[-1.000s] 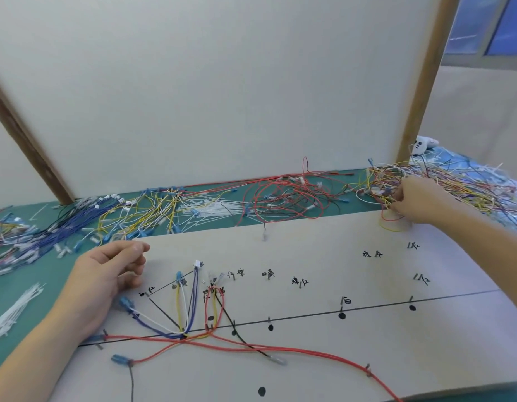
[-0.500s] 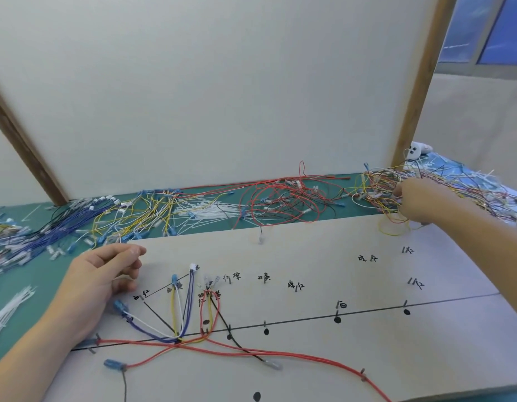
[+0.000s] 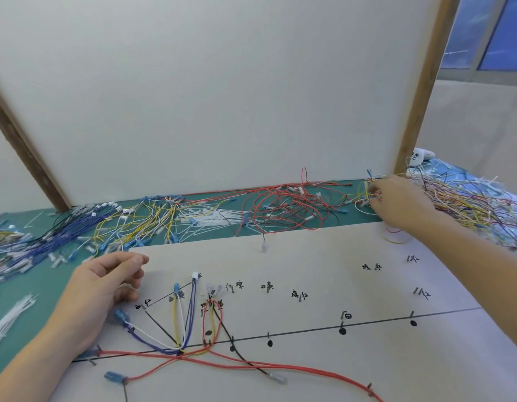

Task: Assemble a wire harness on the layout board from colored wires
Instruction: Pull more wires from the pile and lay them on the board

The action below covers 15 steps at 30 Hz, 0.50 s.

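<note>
The left hand (image 3: 97,294) is being rested, loosely curled and holding nothing, at the left edge of the layout board (image 3: 324,367), just beside the routed wires (image 3: 182,326) already fanned out there. At far right, the right hand (image 3: 396,195) is being worked into the mixed wire pile (image 3: 466,204) on the green surface (image 3: 34,285); whether a wire is being pinched cannot be told. If one strand is being drawn from that tangle, neighbours are likely to be dragged along onto the board.

Bright, soft, even light with only faint shadows; straight edges bend near the sides, and everything looks slightly blurry.
</note>
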Each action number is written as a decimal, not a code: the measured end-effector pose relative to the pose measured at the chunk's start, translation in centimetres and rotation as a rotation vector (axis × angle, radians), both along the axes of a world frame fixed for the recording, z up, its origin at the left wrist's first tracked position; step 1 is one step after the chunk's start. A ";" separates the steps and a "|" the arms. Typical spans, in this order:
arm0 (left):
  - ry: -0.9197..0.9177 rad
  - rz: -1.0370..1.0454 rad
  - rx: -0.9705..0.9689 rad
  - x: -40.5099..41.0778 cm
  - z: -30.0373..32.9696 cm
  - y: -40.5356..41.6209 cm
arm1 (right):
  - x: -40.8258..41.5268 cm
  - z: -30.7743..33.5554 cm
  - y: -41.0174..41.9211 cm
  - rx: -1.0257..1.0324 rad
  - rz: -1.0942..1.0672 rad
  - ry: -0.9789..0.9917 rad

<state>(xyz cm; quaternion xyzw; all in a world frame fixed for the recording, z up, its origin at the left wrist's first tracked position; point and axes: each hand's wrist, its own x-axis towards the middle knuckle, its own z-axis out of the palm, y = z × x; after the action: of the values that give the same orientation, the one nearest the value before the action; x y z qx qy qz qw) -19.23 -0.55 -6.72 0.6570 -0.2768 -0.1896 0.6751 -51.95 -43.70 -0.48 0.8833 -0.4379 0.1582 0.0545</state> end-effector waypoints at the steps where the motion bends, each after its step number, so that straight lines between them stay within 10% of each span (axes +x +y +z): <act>1: -0.001 0.007 0.000 -0.1 0.0 0.0 | 0.4 -0.2 0.0 0.015 0.007 0.058; 9: -0.005 0.034 -0.004 -0.4 0.1 -0.1 | 0.4 -1.0 -0.3 -0.026 -0.148 0.172; 15: -0.016 0.040 0.003 -0.5 0.2 -0.1 | -0.4 0.7 -1.1 0.012 -0.154 -0.501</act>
<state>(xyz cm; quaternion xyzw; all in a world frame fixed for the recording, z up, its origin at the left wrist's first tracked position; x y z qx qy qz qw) -19.75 -0.68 -6.51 0.6650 -0.2688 -0.1709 0.6755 -52.36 -44.76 0.23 0.7810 -0.5045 0.3649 -0.0490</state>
